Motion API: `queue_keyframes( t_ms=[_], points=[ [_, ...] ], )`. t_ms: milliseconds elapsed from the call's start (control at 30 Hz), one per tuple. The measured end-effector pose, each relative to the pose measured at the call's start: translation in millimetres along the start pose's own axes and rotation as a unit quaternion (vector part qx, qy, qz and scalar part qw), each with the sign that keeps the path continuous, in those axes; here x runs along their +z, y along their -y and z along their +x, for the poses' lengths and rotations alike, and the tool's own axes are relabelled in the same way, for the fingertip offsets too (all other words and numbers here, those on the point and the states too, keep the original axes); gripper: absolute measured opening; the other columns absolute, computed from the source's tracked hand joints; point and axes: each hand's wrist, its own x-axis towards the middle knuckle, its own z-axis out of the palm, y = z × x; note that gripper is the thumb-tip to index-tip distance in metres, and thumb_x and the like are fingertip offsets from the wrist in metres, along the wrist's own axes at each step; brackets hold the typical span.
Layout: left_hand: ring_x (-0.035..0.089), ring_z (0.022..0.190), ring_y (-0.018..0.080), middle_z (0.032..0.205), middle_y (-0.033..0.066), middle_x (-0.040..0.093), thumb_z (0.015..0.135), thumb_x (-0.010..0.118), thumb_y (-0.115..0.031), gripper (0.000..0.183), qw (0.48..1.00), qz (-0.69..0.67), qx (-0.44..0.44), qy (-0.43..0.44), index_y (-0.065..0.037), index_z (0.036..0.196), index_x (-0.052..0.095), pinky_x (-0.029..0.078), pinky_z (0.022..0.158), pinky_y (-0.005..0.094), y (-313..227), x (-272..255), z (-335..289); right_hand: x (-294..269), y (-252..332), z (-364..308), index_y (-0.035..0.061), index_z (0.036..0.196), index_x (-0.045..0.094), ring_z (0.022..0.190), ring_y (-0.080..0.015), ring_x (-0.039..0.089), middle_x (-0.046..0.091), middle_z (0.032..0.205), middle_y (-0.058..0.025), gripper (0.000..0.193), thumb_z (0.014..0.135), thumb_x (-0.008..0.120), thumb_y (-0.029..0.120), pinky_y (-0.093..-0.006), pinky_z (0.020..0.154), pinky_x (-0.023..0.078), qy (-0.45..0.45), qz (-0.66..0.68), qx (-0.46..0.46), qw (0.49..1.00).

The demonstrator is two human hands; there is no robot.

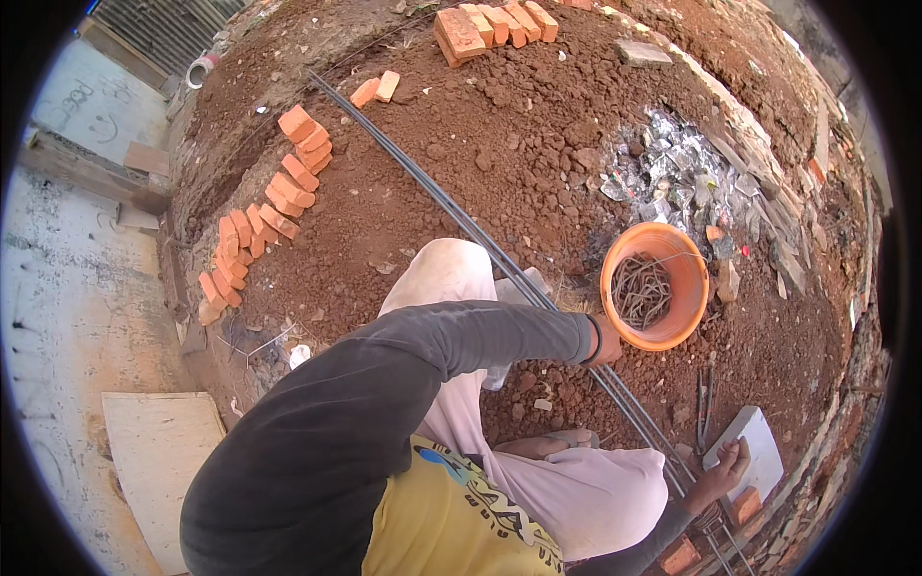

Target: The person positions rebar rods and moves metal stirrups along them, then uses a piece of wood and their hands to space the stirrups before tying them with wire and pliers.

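My left hand (605,342), at the end of a dark grey sleeve, grips the near rim of an orange plastic bowl (688,278) on the red soil. Several bent wire ties (642,290) lie inside the bowl. Long steel bars (480,235) run diagonally under my arm, from the upper left down to the lower right. My right hand (725,468) is low on the right, its fingers curled over the edge of a flat white slab (764,446) beside the bars. A pair of pincers (706,394) lies on the soil between the bowl and the slab.
Rows of orange bricks (279,197) line the left of the soil mound, and a stack of bricks (490,27) sits at the top. Grey ash and shiny scraps (672,173) lie behind the bowl. A concrete floor (67,288) with a board (158,451) is at the left.
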Motion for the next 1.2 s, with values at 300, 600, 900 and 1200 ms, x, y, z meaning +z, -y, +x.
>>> queue_keyframes(
  t_ms=[300, 600, 900, 1200],
  points=[
    [0.067, 0.092, 0.0312, 0.095, 0.0126, 0.069, 0.084, 0.061, -0.015, 0.019, 0.993, 0.025, -0.116, 0.003, -0.008, 0.101, 0.064, 0.054, 0.075, 0.0444, 78, -18, -66, 139, 127, 69, -0.0026, 0.111, 0.061, 0.092, -0.0305, 0.062, 0.063, 0.098, -0.0176, 0.026, 0.086, 0.059, 0.007, -0.0367, 0.083, 0.048, 0.464, -0.196, -0.235, 0.831],
    [0.061, 0.103, 0.0349, 0.106, 0.0171, 0.064, 0.083, 0.063, -0.021, 0.028, 0.845, -0.302, -0.430, -0.102, -0.007, 0.107, 0.059, 0.047, 0.090, 0.0441, 22, -58, -258, 92, 172, 71, -0.0024, 0.111, 0.061, 0.091, -0.0306, 0.064, 0.065, 0.100, -0.0197, 0.026, 0.090, 0.055, 0.012, -0.0374, 0.081, 0.049, 0.459, -0.187, -0.137, 0.858],
    [0.056, 0.113, 0.0340, 0.118, 0.0218, 0.060, 0.089, 0.058, -0.034, 0.038, 0.686, -0.492, -0.531, -0.076, -0.006, 0.115, 0.061, 0.043, 0.098, 0.0416, -150, -82, -382, -155, 56, -53, 0.0045, 0.102, 0.061, 0.074, -0.0196, 0.066, 0.065, 0.082, -0.0071, 0.013, 0.091, 0.055, 0.010, -0.0338, 0.057, 0.053, 0.487, -0.049, 0.482, 0.726],
    [0.056, 0.112, 0.0388, 0.114, 0.0251, 0.061, 0.094, 0.049, -0.037, 0.047, 0.568, -0.446, -0.676, -0.148, 0.000, 0.124, 0.053, 0.043, 0.097, 0.0442, -146, -97, -468, -165, 130, -7, 0.0097, 0.094, 0.059, 0.061, -0.0171, 0.057, 0.058, 0.078, -0.0047, 0.006, 0.090, 0.057, 0.014, -0.0247, 0.045, 0.041, 0.267, -0.076, 0.478, 0.834]
  ],
)
